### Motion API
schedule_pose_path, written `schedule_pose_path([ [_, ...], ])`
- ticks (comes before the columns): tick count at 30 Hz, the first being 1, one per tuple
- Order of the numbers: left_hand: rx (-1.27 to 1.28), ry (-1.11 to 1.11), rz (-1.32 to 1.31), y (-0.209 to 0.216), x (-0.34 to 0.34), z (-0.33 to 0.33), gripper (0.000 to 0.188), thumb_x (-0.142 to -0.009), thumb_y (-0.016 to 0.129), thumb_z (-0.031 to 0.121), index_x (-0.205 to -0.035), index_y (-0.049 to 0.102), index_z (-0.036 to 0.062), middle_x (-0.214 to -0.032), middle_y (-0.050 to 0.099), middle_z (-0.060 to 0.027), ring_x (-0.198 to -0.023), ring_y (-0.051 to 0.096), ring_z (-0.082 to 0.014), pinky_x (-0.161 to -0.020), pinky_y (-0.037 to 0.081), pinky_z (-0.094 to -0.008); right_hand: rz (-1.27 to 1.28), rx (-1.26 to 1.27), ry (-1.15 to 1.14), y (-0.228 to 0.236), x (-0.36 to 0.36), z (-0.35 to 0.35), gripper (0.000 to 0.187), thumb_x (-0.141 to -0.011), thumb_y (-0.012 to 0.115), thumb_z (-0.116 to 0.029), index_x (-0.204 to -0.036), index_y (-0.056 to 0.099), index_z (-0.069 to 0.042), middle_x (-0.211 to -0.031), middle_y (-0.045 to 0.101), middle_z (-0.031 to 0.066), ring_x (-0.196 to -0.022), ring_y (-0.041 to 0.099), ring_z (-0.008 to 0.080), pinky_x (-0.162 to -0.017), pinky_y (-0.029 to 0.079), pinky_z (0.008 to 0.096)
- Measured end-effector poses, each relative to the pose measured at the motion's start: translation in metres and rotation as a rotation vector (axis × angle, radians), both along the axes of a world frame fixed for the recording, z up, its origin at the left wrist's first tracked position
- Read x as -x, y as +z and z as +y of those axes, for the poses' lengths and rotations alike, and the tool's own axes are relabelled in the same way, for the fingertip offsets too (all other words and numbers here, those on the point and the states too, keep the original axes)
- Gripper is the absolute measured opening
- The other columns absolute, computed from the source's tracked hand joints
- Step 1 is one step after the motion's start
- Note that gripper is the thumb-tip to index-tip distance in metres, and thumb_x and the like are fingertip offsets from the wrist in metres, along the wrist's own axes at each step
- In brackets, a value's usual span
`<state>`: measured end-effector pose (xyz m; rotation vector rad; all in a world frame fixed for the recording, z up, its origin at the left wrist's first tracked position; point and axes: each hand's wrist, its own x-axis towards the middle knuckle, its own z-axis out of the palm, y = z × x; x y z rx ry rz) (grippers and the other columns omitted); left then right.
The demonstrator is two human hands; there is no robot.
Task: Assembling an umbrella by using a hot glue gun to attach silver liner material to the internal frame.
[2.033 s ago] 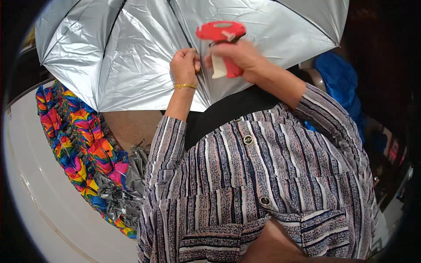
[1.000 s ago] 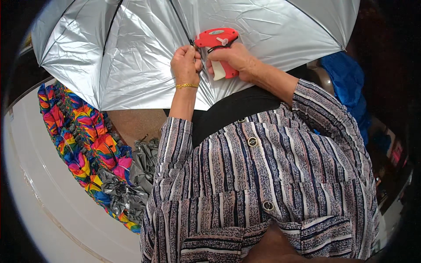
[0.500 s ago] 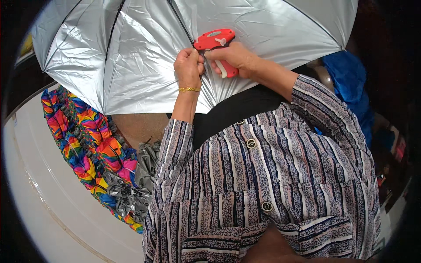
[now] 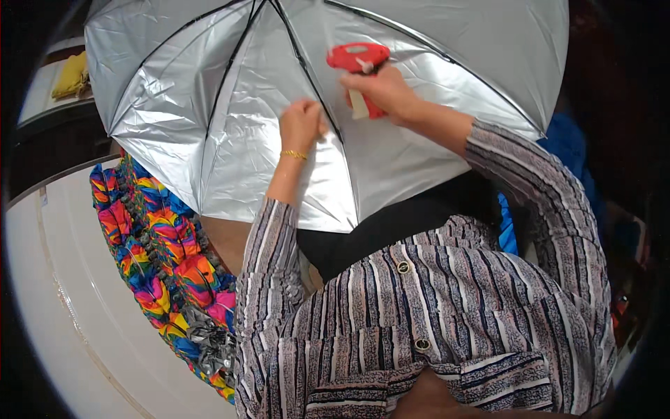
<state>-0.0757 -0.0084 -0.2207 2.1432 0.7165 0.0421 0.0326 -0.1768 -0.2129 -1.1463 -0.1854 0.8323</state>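
Note:
Spread over my lap lies an umbrella (image 4: 258, 167) with its silver inner side up and black ribs (image 4: 296, 52) fanning out toward its edge. My right hand (image 4: 382, 91) grips a red pistol-shaped hand tool (image 4: 357, 54) with a pale trigger, held over the silver cloth to the right of a rib. My left hand (image 4: 301, 127), a gold bracelet at its wrist, is just left of that same rib, fingers curled together. Whether anything is pinched in them is hidden and slightly blurred.
To the left, rows of folded rainbow-coloured cloth bundles (image 4: 150, 230) lie beside crumpled silver-grey material (image 4: 213, 339). A curved white surface (image 4: 63, 265) runs along the left side. Yellow cloth (image 4: 68, 75) sits at the upper left, blue fabric (image 4: 565, 146) at the right.
The umbrella has turned and shifted, showing more ribs. My hands have drawn apart: the tool has moved right, away from my left hand, which has dropped slightly lower.

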Motion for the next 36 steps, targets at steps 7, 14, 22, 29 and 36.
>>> schedule_pose_path([
  [7, -0.120, 0.142, -0.163, 0.011, -0.060, 0.023, 0.023, -0.079, 0.067, 0.014, -0.090, 0.060, -0.0045, -0.071, 0.062, -0.0055, -0.059, 0.058, -0.0114, -0.054, 0.047, -0.0249, -0.027, 0.191, -0.067, -0.007, -0.024, 0.061, 0.019, -0.072, 0.070, -0.015, -0.082, 0.063, -0.001, -0.074, 0.064, 0.0072, -0.065, 0.064, 0.0158, -0.056, 0.051, 0.0294],
  [14, -0.037, 0.137, -0.213, 0.016, -0.060, 0.017, 0.020, -0.078, 0.067, 0.012, -0.088, 0.061, -0.0042, -0.071, 0.062, -0.0047, -0.060, 0.058, -0.0104, -0.054, 0.047, -0.0237, 0.099, 0.024, -0.039, -0.002, -0.015, 0.053, 0.021, -0.068, 0.073, -0.014, -0.076, 0.062, 0.001, -0.072, 0.065, 0.0096, -0.061, 0.064, 0.0170, -0.054, 0.051, 0.0299],
  [22, 0.053, 0.134, -0.219, 0.011, -0.059, 0.019, 0.016, -0.081, 0.064, 0.005, -0.093, 0.059, -0.0044, -0.072, 0.062, -0.0048, -0.058, 0.057, -0.0108, -0.052, 0.046, -0.0232, 0.201, -0.026, -0.002, 0.009, -0.016, 0.047, 0.017, -0.072, 0.070, -0.008, -0.081, 0.060, 0.002, -0.072, 0.064, 0.0112, -0.058, 0.064, 0.0204, -0.051, 0.052, 0.0314],
  [29, 0.090, 0.118, -0.225, 0.011, -0.061, 0.021, 0.015, -0.082, 0.063, 0.004, -0.093, 0.057, -0.0034, -0.072, 0.061, -0.0050, -0.058, 0.057, -0.0111, -0.052, 0.046, -0.0233, 0.373, -0.124, 0.168, 0.012, -0.032, 0.038, 0.022, -0.078, 0.068, -0.008, -0.096, 0.058, 0.002, -0.079, 0.065, 0.0144, -0.060, 0.065, 0.0235, -0.054, 0.056, 0.0356],
  [36, 0.162, 0.103, -0.247, 0.013, -0.060, 0.020, 0.014, -0.084, 0.060, 0.002, -0.095, 0.055, -0.0046, -0.072, 0.063, -0.0067, -0.058, 0.058, -0.0122, -0.052, 0.046, -0.0231, 0.384, -0.117, 0.205, 0.014, -0.037, 0.035, 0.023, -0.079, 0.068, -0.007, -0.098, 0.058, 0.001, -0.080, 0.066, 0.0145, -0.064, 0.066, 0.0239, -0.058, 0.057, 0.0357],
])
